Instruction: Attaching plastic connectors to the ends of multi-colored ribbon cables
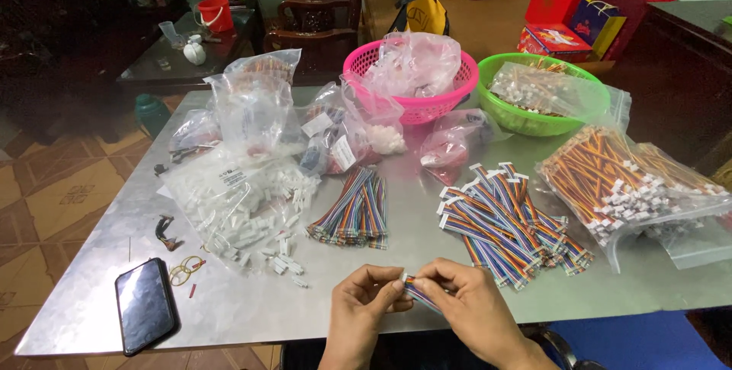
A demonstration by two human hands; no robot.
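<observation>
Both my hands meet near the table's front edge. My left hand (364,300) and my right hand (463,303) pinch one short rainbow ribbon cable (418,291) between their fingertips. Just above my right hand lies a heap of rainbow cables with white connectors (507,221). A bundle of rainbow cables without connectors (354,210) lies above my left hand. Loose white plastic connectors (284,257) are scattered to the left, beside an open clear bag of them (225,202).
On the metal table (99,263) are a black phone (145,305), rubber bands (185,269), a pink basket (418,107), a green basket (534,122), several plastic bags, and a big bag of orange cables (633,179). Chairs and red gift bags stand behind.
</observation>
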